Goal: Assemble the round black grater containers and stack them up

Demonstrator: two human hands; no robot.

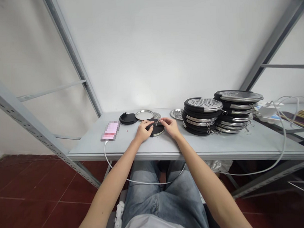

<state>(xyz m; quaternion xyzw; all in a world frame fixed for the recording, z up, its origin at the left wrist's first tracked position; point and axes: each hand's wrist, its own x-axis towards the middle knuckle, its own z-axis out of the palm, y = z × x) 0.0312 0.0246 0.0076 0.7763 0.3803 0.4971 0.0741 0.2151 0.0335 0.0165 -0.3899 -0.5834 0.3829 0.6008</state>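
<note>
A black round disc with a metal rim (157, 130) lies flat on the table in front of me. My left hand (143, 131) grips its left side, with the fingers over the top and the thumb at the near part. At its upper right, my right hand (170, 127) pinches a small wire clip (156, 122) between thumb and forefinger. Just behind the hands are a silver metal ring (144, 111), a perforated metal disc (156, 115) and a black round holder with a cutout (127, 119). Another perforated disc (176, 114) lies behind my right hand.
Two tall stacks of black-and-silver discs (203, 116) (237, 106) with wire clips stand to the right. A phone (110, 130) on a white cable (141, 182) lies at left; the cable hangs across my lap. Grey metal posts (72, 57) flank the table (105, 152).
</note>
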